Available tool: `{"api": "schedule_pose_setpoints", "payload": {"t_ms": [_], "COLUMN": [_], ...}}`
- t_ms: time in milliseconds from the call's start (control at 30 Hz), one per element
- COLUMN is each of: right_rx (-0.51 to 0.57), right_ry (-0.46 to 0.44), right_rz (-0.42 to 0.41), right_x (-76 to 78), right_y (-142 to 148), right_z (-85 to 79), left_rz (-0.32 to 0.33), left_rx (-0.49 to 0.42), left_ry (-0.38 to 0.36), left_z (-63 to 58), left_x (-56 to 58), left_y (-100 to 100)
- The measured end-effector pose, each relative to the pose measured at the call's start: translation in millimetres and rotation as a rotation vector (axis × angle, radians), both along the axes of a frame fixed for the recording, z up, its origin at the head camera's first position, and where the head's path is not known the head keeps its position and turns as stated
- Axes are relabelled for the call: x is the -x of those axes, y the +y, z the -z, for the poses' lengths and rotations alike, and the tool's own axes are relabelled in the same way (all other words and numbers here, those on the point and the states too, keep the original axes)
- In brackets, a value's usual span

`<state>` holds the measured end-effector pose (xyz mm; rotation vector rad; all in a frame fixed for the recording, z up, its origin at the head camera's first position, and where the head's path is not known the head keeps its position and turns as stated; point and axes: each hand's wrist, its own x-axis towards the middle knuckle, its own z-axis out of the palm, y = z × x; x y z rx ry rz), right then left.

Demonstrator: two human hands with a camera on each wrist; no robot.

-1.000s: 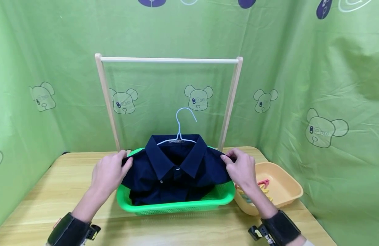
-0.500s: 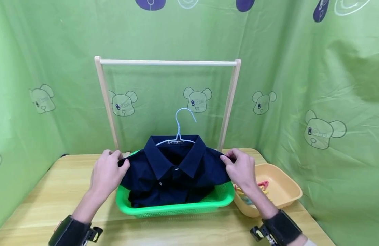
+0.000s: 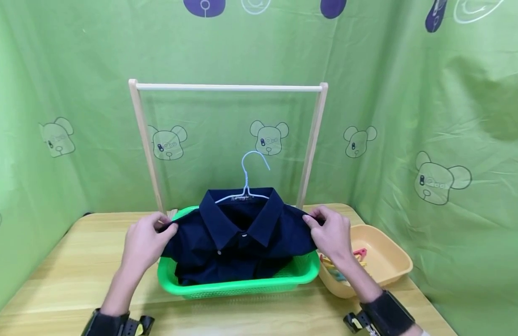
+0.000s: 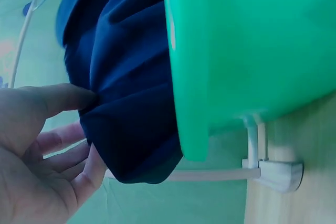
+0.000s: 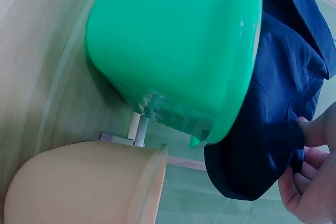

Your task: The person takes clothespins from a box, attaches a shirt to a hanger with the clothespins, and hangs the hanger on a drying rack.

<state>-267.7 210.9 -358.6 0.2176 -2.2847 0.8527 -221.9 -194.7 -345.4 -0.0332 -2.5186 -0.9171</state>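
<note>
A dark navy collared shirt lies bunched in a green plastic basket, its collar upright and facing me. Inside the collar sits a white wire hanger, its hook standing above the neckline; its arms run hidden into the shoulders. My left hand pinches the shirt's left shoulder between thumb and fingers. At the opposite shoulder my right hand pinches the cloth the same way. In the left wrist view the sleeve hangs over the basket rim, and the right wrist view shows the other sleeve draped likewise.
Behind the basket stands a rack with a white rail and wooden posts. An orange tub holding several coloured clothespins sits at the right, under my right forearm. Green printed curtains enclose the wooden table.
The hanger and collar have sunk slightly relative to the basket. My left hand has turned a little at the shoulder, and both hands keep their pinch on the shirt.
</note>
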Motion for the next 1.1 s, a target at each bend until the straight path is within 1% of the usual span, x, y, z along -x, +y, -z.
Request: {"api": "schedule_pose_setpoints", "payload": {"t_ms": [167,400,533,633,767,900,1000,1100], "right_rx": [0.008,0.013,0.019,0.024,0.03,0.03,0.029,0.031], "right_ry": [0.001,-0.005,0.001,0.013,0.019,0.017,0.024,0.033], "right_rz": [0.006,0.01,0.009,0.005,0.004,0.007,0.009,0.01], "right_x": [-0.5,-0.4,-0.2,0.2,0.6,-0.2,-0.5,-0.5], "right_y": [-0.4,-3.1,-4.0,-4.4,-4.9,-5.2,-5.8,-6.5], "right_z": [1.3,-0.6,-1.0,-1.5,-1.5,-1.2,-1.5,-2.2], "left_rz": [-0.005,-0.05,-0.079,-0.112,-0.137,-0.136,-0.138,-0.146], "left_rx": [-0.056,-0.115,-0.139,-0.154,-0.141,-0.109,-0.093,-0.071], "left_ry": [-0.037,-0.072,-0.063,-0.036,0.015,0.057,0.058,0.043], "left_z": [3.2,3.8,3.1,2.8,3.6,4.9,4.5,2.7], "left_x": [-4.8,-6.6,-5.0,-3.8,-2.4,-3.3,-3.7,-3.7], "left_y": [-0.7,-2.9,-2.1,-0.9,0.6,1.7,2.0,1.8]}}
